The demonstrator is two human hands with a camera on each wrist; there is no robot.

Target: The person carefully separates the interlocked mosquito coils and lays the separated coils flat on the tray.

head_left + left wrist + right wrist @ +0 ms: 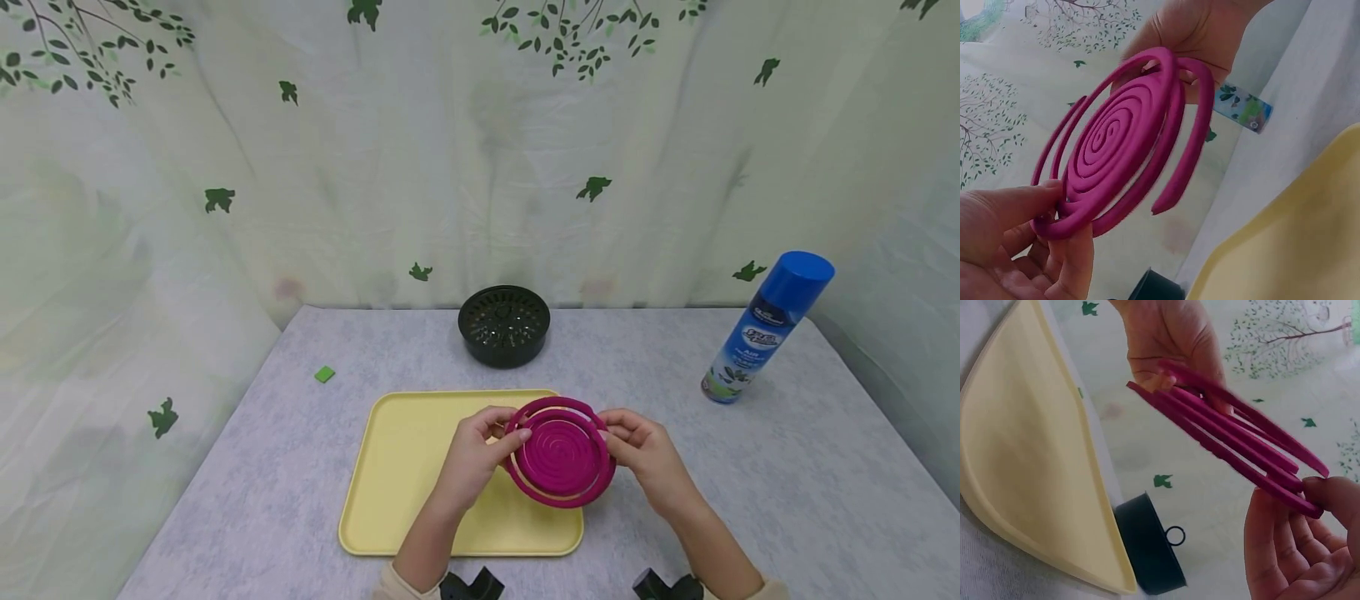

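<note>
A magenta mosquito coil (564, 454) is held up over the right part of a yellow tray (408, 467). My left hand (474, 457) pinches its left rim between thumb and fingers, and my right hand (651, 457) pinches the opposite rim. In the left wrist view the coil (1110, 134) has a tight spiral centre, while its outer rings stand apart from one another. One loose ring end points down there. Seen nearly edge-on in the right wrist view, the coil (1229, 434) spreads into several layers. Whether it is one coil or two nested together, I cannot tell.
Behind the tray stands a round black tin (504, 327) with a perforated top; a small ring shows on it in the right wrist view. A blue spray can (767, 329) stands at the right. A small green square (325, 374) lies at the left. A leaf-patterned curtain (450, 167) hangs behind the table.
</note>
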